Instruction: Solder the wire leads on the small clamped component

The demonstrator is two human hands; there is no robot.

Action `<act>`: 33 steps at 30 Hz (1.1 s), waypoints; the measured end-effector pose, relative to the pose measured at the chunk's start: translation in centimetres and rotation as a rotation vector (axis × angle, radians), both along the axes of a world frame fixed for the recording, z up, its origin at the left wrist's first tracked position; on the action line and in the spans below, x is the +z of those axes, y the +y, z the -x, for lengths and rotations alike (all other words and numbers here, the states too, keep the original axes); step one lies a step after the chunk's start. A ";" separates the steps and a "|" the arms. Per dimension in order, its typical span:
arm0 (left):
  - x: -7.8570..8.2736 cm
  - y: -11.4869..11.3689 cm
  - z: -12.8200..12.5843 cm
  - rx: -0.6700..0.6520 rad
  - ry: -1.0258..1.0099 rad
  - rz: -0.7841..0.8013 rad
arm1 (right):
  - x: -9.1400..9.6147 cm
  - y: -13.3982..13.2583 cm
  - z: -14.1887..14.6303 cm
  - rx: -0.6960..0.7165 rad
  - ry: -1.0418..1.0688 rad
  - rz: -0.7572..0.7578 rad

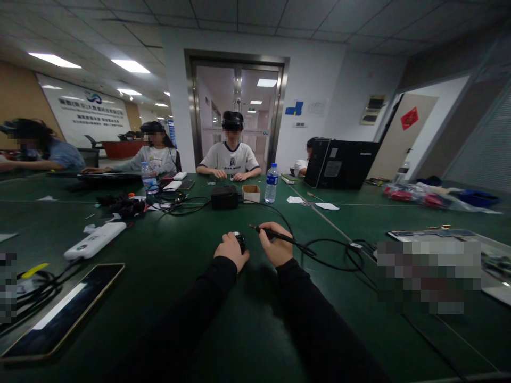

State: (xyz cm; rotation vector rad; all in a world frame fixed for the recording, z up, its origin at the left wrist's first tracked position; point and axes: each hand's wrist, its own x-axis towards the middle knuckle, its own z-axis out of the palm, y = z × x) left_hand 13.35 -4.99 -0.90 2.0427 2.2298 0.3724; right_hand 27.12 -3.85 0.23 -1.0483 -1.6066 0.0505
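My left hand [230, 250] is closed around a small dark, shiny, rounded object [241, 242] low over the green table. The fingers cover most of it, so its kind is unclear. In my right hand [278, 246] a soldering iron [273, 232] is held like a pen, its thin tip [253, 227] pointing left. The tip is a short way from the dark object, apart from it. From the iron's rear end a black cable [307, 250] runs off and loops on the table to the right.
Ahead stand a black box [224, 197], a small open cardboard box [251, 193] and a water bottle [271, 183]. A power strip [96, 240] and a phone [66, 311] lie left. Several people sit around the table [239, 330]. A black computer case [339, 164] stands right.
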 end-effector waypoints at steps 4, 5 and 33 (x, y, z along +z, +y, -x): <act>1.0 0.0 1.0 -0.030 -0.005 0.024 | 0.1 -0.1 0.0 -0.006 -0.003 -0.003; 1.4 0.3 1.4 -0.036 -0.010 0.035 | 0.1 -0.1 0.0 -0.007 -0.002 -0.007; -5.2 8.6 5.0 -0.291 -1.178 -0.198 | 0.2 -1.2 1.4 0.092 0.021 -0.062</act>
